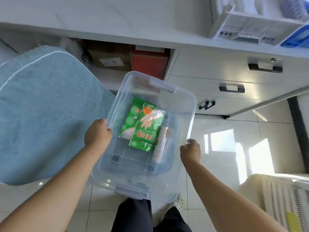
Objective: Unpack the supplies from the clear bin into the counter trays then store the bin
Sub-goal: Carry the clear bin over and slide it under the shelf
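My arms were bare from the wrists right up to where the frame cut them off; I wore no sleeves, no watch, no rings and no gloves. My left hand point(97, 134) and my right hand point(190, 152) were both uncovered, the nails short and plain as far as I could make out. Below them I had on dark trousers point(133, 215), near black, loose at the knee. One pale shoe point(179, 202) showed beside them, dotted with small round holes across its top.
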`<state>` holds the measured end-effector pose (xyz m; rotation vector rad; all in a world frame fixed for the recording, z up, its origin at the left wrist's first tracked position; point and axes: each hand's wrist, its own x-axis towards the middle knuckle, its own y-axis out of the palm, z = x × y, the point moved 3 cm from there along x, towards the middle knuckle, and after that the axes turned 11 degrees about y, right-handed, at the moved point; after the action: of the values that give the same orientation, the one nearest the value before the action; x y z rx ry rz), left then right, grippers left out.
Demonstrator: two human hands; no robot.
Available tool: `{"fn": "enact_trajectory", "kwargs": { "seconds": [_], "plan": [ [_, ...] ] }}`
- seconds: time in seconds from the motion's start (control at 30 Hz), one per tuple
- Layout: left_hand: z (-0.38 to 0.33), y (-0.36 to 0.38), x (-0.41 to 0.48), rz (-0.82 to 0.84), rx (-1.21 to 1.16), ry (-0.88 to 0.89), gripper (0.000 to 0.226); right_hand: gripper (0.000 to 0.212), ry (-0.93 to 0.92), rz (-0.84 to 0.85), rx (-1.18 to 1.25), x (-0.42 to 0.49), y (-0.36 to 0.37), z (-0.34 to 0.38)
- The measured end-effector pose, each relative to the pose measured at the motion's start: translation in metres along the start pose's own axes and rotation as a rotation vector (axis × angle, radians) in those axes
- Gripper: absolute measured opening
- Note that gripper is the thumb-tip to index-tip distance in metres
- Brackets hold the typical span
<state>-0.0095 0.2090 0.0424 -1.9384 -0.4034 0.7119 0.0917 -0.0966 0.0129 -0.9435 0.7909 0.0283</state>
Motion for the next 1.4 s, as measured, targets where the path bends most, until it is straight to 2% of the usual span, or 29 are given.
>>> {"fn": "enact_trajectory", "kwargs": {
  "seconds": [0.13,0.2,0.27,0.3,0.33,0.4,0.63,0.77,0.9,1.17,1.4],
  "plan": [
    [-0.033,0.011,-0.012,0.034,0.038,0.107,0.020,0.037,0.060,-0.026,0.064,0.011,-0.033,-0.031],
    [-0.056,0.021,-0.023,0.058,0.038,0.152,0.007,0.033,0.079,-0.040,0.103,0.016,-0.056,-0.053],
    [-0.085,0.032,-0.036,0.110,0.048,0.200,0.011,0.015,0.085,-0.056,0.120,0.020,-0.085,-0.079],
    [-0.102,0.037,-0.043,0.142,0.068,0.216,0.009,0.016,0.085,-0.067,0.125,0.022,-0.101,-0.092],
    [-0.120,0.042,-0.049,0.167,0.092,0.240,0.007,0.026,0.088,-0.079,0.133,0.025,-0.117,-0.107],
    [-0.159,0.051,-0.063,0.206,0.126,0.284,0.008,0.033,0.098,-0.102,0.146,0.030,-0.152,-0.137],
    [-0.314,0.078,-0.120,0.253,0.148,0.447,0.011,0.032,0.087,-0.186,0.245,0.047,-0.285,-0.236],
    [-0.413,0.088,-0.146,0.234,0.133,0.550,0.027,0.025,0.081,-0.287,0.344,0.056,-0.361,-0.280],
    [-0.504,0.092,-0.163,0.237,0.088,0.678,0.028,0.013,0.103,-0.422,0.383,0.066,-0.429,-0.312],
    [-0.667,0.095,-0.158,0.185,-0.008,0.909,0.025,0.008,0.162,-0.605,0.411,0.112,-0.546,-0.332],
    [-0.805,0.091,-0.092,0.115,-0.164,1.014,0.027,0.014,0.167,-0.666,0.436,0.195,-0.655,-0.289]
  ]
}}
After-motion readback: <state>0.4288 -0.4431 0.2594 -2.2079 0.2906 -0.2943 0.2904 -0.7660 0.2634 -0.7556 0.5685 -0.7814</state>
